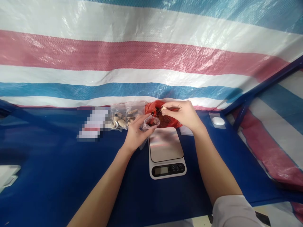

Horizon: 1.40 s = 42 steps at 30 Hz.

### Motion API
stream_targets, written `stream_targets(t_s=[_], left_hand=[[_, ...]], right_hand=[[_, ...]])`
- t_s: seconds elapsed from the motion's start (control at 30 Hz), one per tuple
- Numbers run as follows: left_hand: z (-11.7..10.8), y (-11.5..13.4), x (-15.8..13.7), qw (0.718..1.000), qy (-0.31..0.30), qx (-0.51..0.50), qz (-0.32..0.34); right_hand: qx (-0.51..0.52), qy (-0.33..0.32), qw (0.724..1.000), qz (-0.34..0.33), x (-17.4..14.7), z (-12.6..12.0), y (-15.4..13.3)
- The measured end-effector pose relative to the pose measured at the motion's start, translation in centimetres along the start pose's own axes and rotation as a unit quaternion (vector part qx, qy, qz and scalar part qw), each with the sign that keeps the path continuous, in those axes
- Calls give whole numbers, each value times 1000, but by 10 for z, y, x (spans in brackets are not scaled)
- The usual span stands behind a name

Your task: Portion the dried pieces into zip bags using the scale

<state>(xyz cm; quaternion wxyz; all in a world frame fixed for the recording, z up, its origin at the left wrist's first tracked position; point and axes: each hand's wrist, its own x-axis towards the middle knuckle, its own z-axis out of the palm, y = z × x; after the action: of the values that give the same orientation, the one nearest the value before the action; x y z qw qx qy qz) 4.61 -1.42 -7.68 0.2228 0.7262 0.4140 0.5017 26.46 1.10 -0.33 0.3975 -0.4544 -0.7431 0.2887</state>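
My left hand [136,132] grips a clear plastic bag [151,122], its mouth spread into a round opening. Between the thumb and fingertips of my right hand [181,114] is a small pale piece [163,108], whose kind I cannot make out. That hand is over a red plastic bag [153,105] holding dark brown pieces [164,119]. Just below the bags stands a white kitchen scale [166,148] with a bare weighing plate; no digits can be read on its display.
Two zip bags with pale and brown pieces [119,122] lie left of my left hand. Further left is a blurred-out paper [93,124]. A small bag with a white round item [217,121] lies at right on the blue table [71,170]. Striped sheeting [132,56] hangs behind.
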Motion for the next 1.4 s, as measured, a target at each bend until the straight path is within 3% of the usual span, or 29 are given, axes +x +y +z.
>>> stream_targets(t_s=[0.3, 0.53, 0.77, 1.0, 1.1, 1.23, 1.4], left_hand=[[2, -1, -1, 1000, -10, -15, -3], [2, 0, -1, 999, -26, -29, -4], [2, 0, -1, 999, -22, -29, 1], [2, 3, 1, 998, -19, -51, 9], [2, 3, 1, 998, -20, -58, 9], [2, 3, 1, 998, -28, -53, 0], [3, 3, 1, 999, -27, -44, 9]], right_hand=[[62, -30, 997, -19, -5, 3, -30], [65, -63, 996, -18, -5, 7, -27], [170, -62, 984, -2, -4, 6, -29], [201, -130, 970, 39, -2, 16, -14], [165, -158, 973, 38, -1, 18, -14], [51, -146, 988, 7, -1, 20, -18], [-69, -143, 986, -44, -1, 25, -20]])
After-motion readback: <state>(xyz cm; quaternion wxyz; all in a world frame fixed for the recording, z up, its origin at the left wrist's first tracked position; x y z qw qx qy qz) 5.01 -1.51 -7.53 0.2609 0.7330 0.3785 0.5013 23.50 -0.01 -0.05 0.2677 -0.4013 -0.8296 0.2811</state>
